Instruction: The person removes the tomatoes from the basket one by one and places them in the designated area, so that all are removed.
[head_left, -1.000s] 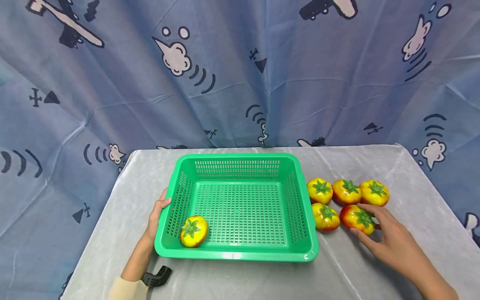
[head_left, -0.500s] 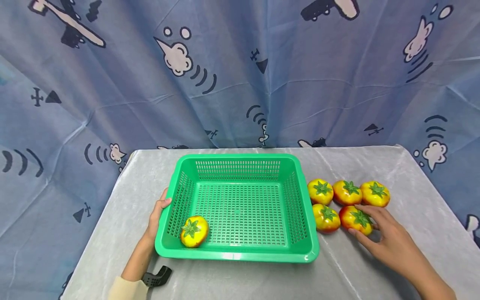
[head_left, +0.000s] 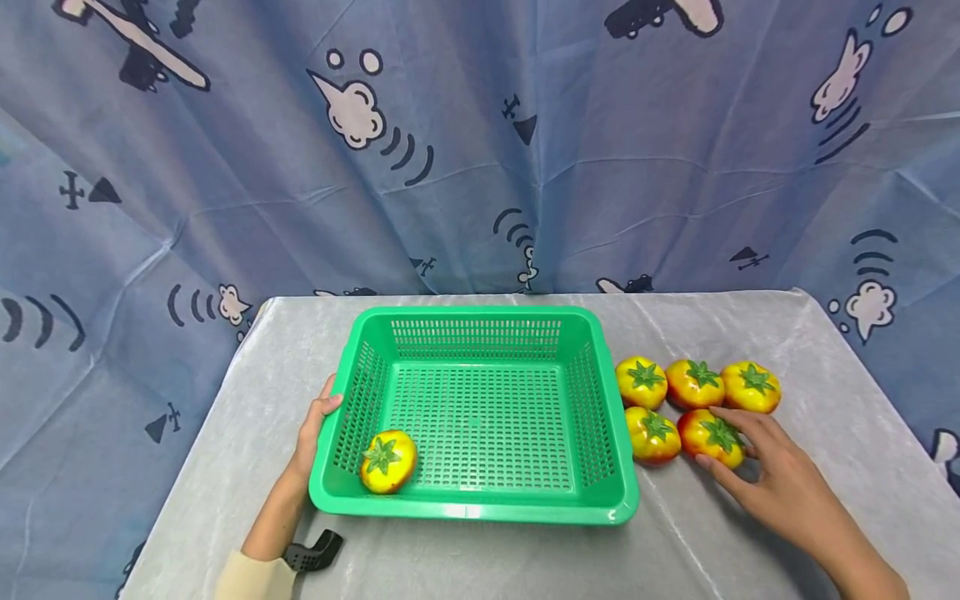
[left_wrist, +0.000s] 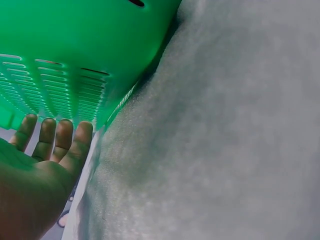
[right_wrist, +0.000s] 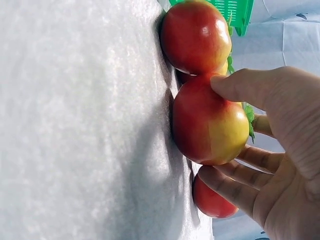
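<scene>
My right hand (head_left: pixel 780 479) grips a red and yellow tomato (right_wrist: pixel 205 120) with a green leafy top. The thumb lies on one side of it and the fingers on the other, and it appears to sit on the table. My left hand (head_left: pixel 309 429) holds the left side of a green plastic basket (head_left: pixel 472 510). In the left wrist view its fingers (left_wrist: pixel 62 142) touch the slotted outer wall; the thumb is out of that view. Inside the basket, a single tomato (head_left: pixel 388 462) lies in the near left corner.
Several more tomatoes stand right of the basket: one (head_left: pixel 652 435) beside the gripped one, and a back row with tomatoes at its left (head_left: pixel 641 383), middle (head_left: pixel 693 385) and right (head_left: pixel 750 387). A pale cloth covers the table (head_left: pixel 487 562). Behind hangs a blue patterned curtain (head_left: pixel 465 225).
The right hand and its tomato have shifted slightly left, closer to the neighbouring tomato. The left hand and the basket stay in place.
</scene>
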